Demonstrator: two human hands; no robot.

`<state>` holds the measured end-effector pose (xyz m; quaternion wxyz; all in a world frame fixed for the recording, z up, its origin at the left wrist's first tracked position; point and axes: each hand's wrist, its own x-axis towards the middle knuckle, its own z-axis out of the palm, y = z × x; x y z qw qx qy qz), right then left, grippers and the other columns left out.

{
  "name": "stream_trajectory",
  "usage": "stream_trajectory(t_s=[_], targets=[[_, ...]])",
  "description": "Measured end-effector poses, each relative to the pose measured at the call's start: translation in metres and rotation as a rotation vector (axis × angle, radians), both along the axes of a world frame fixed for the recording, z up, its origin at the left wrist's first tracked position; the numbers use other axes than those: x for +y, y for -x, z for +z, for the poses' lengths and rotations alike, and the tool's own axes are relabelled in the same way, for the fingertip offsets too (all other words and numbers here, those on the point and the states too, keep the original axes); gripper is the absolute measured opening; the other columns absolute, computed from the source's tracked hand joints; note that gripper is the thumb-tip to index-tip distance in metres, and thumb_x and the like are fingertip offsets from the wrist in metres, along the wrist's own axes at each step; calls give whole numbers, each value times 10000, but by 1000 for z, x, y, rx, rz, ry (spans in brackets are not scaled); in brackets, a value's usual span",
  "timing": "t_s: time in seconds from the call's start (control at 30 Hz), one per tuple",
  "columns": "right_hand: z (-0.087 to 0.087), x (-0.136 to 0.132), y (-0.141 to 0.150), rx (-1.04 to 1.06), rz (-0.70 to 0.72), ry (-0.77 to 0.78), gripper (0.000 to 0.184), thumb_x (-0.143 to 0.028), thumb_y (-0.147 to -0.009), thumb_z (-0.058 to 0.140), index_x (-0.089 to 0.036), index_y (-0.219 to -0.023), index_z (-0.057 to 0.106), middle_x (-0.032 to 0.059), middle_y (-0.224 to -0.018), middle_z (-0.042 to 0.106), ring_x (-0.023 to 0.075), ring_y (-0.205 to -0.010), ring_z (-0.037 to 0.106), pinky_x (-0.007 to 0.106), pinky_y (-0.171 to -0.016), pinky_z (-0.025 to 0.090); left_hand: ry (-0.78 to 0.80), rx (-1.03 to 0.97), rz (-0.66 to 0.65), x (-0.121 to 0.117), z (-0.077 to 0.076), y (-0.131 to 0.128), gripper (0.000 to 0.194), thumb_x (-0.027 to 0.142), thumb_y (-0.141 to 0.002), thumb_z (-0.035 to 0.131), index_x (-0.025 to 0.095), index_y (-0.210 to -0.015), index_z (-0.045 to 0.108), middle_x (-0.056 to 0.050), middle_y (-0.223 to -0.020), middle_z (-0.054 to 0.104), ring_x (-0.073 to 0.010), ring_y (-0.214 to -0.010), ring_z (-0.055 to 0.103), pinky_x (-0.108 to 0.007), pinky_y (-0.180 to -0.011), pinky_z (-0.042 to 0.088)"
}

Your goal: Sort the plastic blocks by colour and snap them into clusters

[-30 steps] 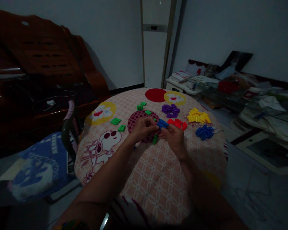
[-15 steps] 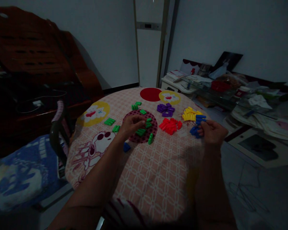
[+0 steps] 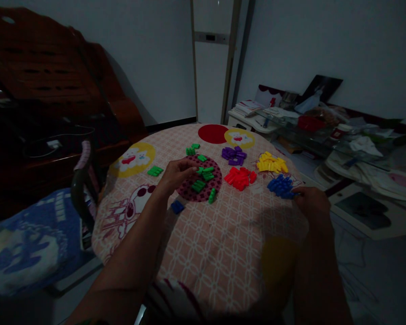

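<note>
The left hand [image 3: 176, 175] reaches in from the near-left edge of the round, cloth-covered worktop [image 3: 216, 243], palm down, its thumb and fingertips drawn together beside small green plastic pieces [image 3: 206, 173]. The right hand [image 3: 313, 203] bends inward at the right edge, its grip closed at the near side of the heaped blue plastic pieces [image 3: 280, 186]; I can't tell whether it pinches one.
</note>
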<state>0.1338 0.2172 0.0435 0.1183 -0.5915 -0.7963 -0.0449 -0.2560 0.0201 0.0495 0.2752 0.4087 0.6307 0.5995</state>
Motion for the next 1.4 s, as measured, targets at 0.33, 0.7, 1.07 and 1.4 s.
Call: stream_trajectory(t_s=[0.33, 0.7, 1.07, 1.4], targets=[[-5, 1, 7, 152, -13, -96, 374, -199, -736, 505, -188, -961, 803, 120, -860, 764, 254, -761, 675, 349, -700, 497, 8, 37, 43, -8, 6, 4, 452, 516, -647, 807, 127, -865, 728, -69, -722, 734, -172, -646, 665, -263, -611, 522], [39, -73, 83, 519, 521, -20, 262, -359, -837, 550, -196, -860, 754, 85, -851, 756, 228, -772, 692, 331, -748, 519, -5, 39, 203, -18, -4, 34, 359, 386, -633, 784, 125, -868, 715, -47, -707, 727, -163, -627, 672, -283, -644, 556], [16, -190, 221, 55, 1083, 307, 222, -286, -1004, 481, -175, -1063, 664, 101, -990, 740, 220, -941, 693, 303, -815, 465, 160, 173, 540, -27, -33, 66, 200, 218, -709, 648, 139, -879, 718, -35, -725, 723, -154, -620, 690, -257, -627, 558], [-22, -189, 243, 7, 1108, 294, 247, -304, -930, 645, -168, -1131, 601, 116, -1112, 701, 239, -1048, 638, 332, -871, 448, 193, 175, 552, -26, -44, 73, 278, 259, -691, 648, 132, -921, 740, -44, -743, 739, -171, -633, 698, -255, -621, 564]])
